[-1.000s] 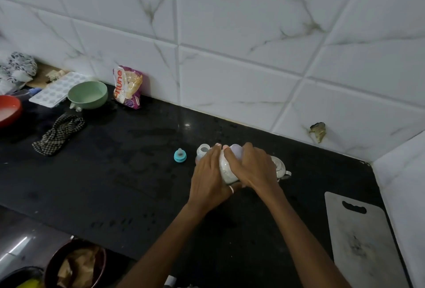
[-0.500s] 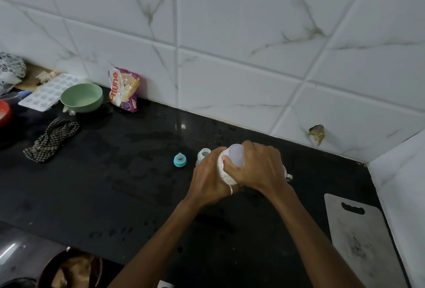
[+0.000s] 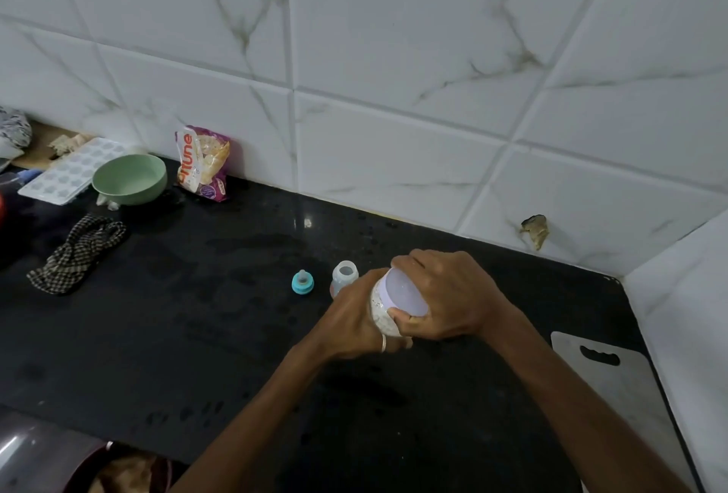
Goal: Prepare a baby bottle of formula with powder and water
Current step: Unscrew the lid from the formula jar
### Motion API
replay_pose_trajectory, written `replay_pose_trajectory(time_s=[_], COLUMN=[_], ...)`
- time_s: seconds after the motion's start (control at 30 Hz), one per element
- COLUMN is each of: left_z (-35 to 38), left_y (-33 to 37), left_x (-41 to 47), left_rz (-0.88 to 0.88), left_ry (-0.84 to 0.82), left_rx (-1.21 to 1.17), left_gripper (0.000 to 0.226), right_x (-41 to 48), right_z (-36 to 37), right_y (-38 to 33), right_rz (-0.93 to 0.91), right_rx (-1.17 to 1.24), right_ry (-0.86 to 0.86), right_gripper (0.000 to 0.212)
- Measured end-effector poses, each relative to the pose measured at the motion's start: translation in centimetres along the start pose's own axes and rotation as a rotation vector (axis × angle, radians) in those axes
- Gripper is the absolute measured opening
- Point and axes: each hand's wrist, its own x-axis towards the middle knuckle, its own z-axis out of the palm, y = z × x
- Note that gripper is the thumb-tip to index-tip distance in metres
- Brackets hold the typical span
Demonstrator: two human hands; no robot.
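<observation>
Now, mid-frame, the left hand grips the tilted powder jar while the right hand curls round its lilac lid — the open baby bottle stands upright just frame-left of them, nearest the left hand.

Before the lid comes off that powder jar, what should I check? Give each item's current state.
1. Left hand grip on the powder jar body: ok, fingers curled round it.
2. Right hand on the lid: ok, fingers round its rim.
3. Lid loosened: cannot tell.
4. Jar held level: not ok, it looks tilted.
5. Baby bottle open and upright on the counter: ok.
6. Teal nipple off the bottle, lying apart: ok.
</observation>
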Motion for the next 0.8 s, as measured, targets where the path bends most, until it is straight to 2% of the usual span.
replay_pose_trajectory(time_s=[0.03,0.07,0.1,0.13,0.17,0.23,0.3,0.37,0.47,0.5,0.57,0.67,0.73,0.8], left_z=[-0.6,-0.6,-0.7,-1.7,-1.7,-2.0,-1.1,-0.6,-0.7,-0.8,-1.2,-2.0,-2.0,-2.2], left_y=[-0.9,-2.6,-3.6,-4.1,-3.0,-3.7,-3.3,-2.9,-3.4,-3.4,-3.5,-4.3,-3.7,-3.6], left_x=[-0.3,-0.3,0.0,0.1,-0.5,0.6,0.9,0.8,0.4,0.2,-0.2,0.2,0.3,-0.1], left_rz=[0.033,0.190,0.427,0.613,0.697,0.833,0.857,0.844,0.867,0.868,0.849,0.854,0.865,0.854], left_ry=[-0.048,-0.055,-0.033,-0.113,-0.100,-0.106,-0.017,-0.044,0.068,0.109,0.095,0.103,0.081,0.033], left_rx=[0.075,0.106,0.077,0.143,0.130,0.211,0.251,0.259,0.217,0.220,0.225,0.265,0.227,0.161], left_gripper=[0.043,0.051,0.067,0.084,0.093,0.093,0.088,0.075,0.091,0.097,0.100,0.096,0.090,0.080], right_x=[0.0,0.0,0.1,0.2,0.4,1.0,1.8,2.8,3.8,3.9,3.8,3.1,2.9,3.2], right_z=[-0.4,-0.8,-1.1,-1.4,-1.7,-2.1,-2.0,-1.4,-1.1,-1.2,-1.7,-3.0,-3.1,-2.8], right_y=[0.0,0.0,-0.1,-0.1,-0.3,-0.7,-1.7,-2.9,-3.9,-3.8,-3.5,-3.0,-3.1,-3.6], right_rz=[0.024,0.075,0.147,0.227,0.305,0.452,0.556,0.593,0.615,0.607,0.545,0.432,0.471,0.582], right_rx=[0.022,0.062,0.117,0.169,0.208,0.231,0.163,0.057,-0.027,-0.003,0.201,0.560,0.577,0.376], right_ry=[-0.053,-0.109,-0.170,-0.225,-0.263,-0.283,-0.273,-0.264,-0.275,-0.299,-0.383,-0.471,-0.422,-0.372], right_gripper=[0.074,0.078,0.083,0.087,0.091,0.094,0.092,0.089,0.079,0.072,0.063,0.078,0.078,0.076])
